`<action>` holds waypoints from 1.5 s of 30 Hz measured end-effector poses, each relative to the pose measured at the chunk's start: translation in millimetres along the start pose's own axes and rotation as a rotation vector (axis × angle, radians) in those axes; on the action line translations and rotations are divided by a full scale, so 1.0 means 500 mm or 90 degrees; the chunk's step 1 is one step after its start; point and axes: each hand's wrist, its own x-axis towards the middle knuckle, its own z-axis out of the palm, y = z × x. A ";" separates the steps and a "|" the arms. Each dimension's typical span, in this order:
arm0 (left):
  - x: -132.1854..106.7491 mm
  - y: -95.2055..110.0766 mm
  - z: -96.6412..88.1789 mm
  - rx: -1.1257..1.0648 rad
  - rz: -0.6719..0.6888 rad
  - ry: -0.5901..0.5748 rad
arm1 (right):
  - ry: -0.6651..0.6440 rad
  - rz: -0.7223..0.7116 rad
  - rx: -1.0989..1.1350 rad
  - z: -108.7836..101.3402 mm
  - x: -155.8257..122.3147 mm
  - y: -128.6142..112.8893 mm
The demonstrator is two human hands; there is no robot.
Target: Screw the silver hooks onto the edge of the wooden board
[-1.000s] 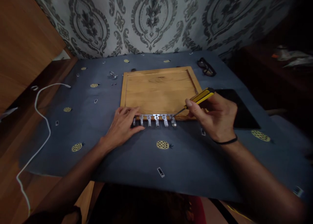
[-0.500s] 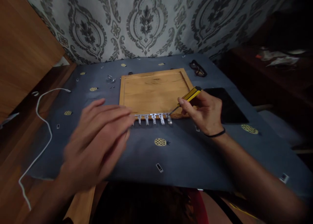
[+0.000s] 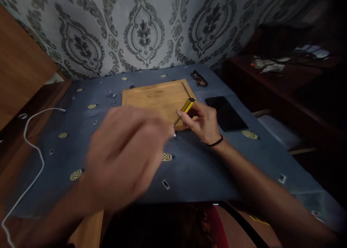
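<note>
On the blue-covered counter (image 3: 195, 175) lies a wooden board (image 3: 159, 95). The left hand (image 3: 127, 154) partly hides it, too blurred to tell how its fingers stand. The right hand (image 3: 204, 121) has its fingers pinching a yellow screwdriver (image 3: 187, 105), tip near a metal hook (image 3: 174, 134).

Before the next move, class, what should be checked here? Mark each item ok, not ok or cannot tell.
1. Right hand gripping the yellow-black screwdriver: ok.
2. Screwdriver tip seated against the metal piece: cannot tell, too small.
3. Near edge of the wooden board in plain view: not ok, the blurred left hand hides much of it.
4. Board resting on the table: ok.
5. Glasses and dark tablet off the board: ok.
</note>
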 end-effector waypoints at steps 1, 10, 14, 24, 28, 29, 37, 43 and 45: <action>0.026 -0.007 0.022 0.024 0.032 0.007 | 0.001 -0.006 -0.002 0.000 0.000 0.000; 0.139 -0.074 0.189 -0.056 -0.009 -0.109 | 0.006 -0.062 0.001 -0.002 -0.008 0.003; 0.134 -0.079 0.194 -0.082 -0.023 -0.079 | 0.010 -0.067 -0.005 0.003 -0.008 0.005; 0.116 -0.107 0.203 -0.089 0.038 0.006 | -0.075 0.037 0.003 -0.038 -0.054 -0.022; 0.116 -0.113 0.202 -0.083 0.051 0.014 | -0.122 0.147 0.029 -0.023 -0.111 -0.022; 0.116 -0.114 0.201 -0.080 0.051 0.014 | -0.141 0.169 0.045 -0.016 -0.121 -0.022; 0.118 -0.119 0.198 -0.067 0.057 0.030 | -0.174 0.267 0.070 0.010 -0.129 -0.023; 0.121 -0.122 0.197 -0.072 0.034 0.020 | -0.195 0.312 0.079 0.009 -0.125 -0.019; 0.121 -0.122 0.195 -0.069 0.023 0.013 | -0.210 0.330 0.087 0.008 -0.123 -0.020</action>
